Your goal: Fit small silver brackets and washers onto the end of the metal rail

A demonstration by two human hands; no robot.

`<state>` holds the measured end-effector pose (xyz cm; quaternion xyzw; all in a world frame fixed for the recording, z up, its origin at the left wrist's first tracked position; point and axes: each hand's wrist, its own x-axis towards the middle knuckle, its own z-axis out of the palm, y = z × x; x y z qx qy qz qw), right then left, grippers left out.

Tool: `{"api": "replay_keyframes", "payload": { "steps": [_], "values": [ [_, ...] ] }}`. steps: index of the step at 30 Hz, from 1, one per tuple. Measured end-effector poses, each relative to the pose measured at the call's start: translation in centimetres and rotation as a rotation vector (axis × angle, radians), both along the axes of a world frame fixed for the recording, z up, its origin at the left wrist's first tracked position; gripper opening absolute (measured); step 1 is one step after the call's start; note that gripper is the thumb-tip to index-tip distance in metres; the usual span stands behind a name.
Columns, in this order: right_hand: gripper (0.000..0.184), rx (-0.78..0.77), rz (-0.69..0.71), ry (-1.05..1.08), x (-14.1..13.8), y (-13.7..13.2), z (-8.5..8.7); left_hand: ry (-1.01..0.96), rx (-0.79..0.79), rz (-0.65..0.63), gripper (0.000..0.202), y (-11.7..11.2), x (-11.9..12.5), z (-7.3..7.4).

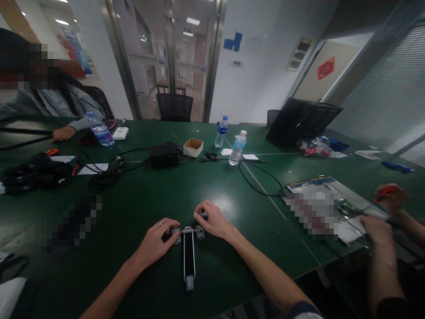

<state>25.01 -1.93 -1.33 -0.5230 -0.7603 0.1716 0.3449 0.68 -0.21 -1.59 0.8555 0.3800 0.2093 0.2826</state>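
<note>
A long narrow device [189,257] lies on the green table in front of me, with a black strip between silver-white edges and a grey near end. A bar crosses its far end, with a grey metal bracket [200,232] on the right and another at the left. My left hand [157,239], a ring on one finger, has thumb and forefinger closed at the left bracket. Just above the right bracket is my right hand [214,221], its fingers curled around a small grey piece [203,215], partly hidden.
Beyond are a black box [164,155], an open small carton [193,147], water bottles [237,148] and cables. A person sits far left. At right, another person's hands [378,228] work by a silver panel [352,221]. A black case [302,122] stands behind.
</note>
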Motion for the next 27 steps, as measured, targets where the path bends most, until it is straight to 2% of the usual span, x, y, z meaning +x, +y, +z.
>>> {"api": "replay_keyframes", "payload": {
  "steps": [3,7,10,14,22,27],
  "values": [
    [0.002,0.078,0.116,0.054,-1.4,-1.1,0.7,-0.104,0.059,-0.002,0.025,-0.4,0.1,-0.1],
    [0.007,0.216,0.250,0.100,-2.8,-2.0,0.6,-0.209,0.058,-0.056,0.024,-0.8,0.4,0.5],
    [0.010,0.295,0.268,0.093,-3.2,-2.1,0.1,-0.223,-0.010,-0.099,0.024,-0.9,0.6,1.0],
    [0.009,0.359,0.263,0.097,-3.1,-1.9,-0.4,-0.217,-0.123,-0.081,0.023,-0.9,0.5,1.1],
    [0.011,0.324,0.287,0.066,-3.1,-2.0,-0.1,-0.222,-0.270,-0.061,0.022,-1.1,0.6,1.9],
    [0.008,0.283,0.336,0.015,-2.6,-1.9,0.5,-0.107,-0.245,-0.076,0.020,-0.5,0.0,2.0]
  ]
}}
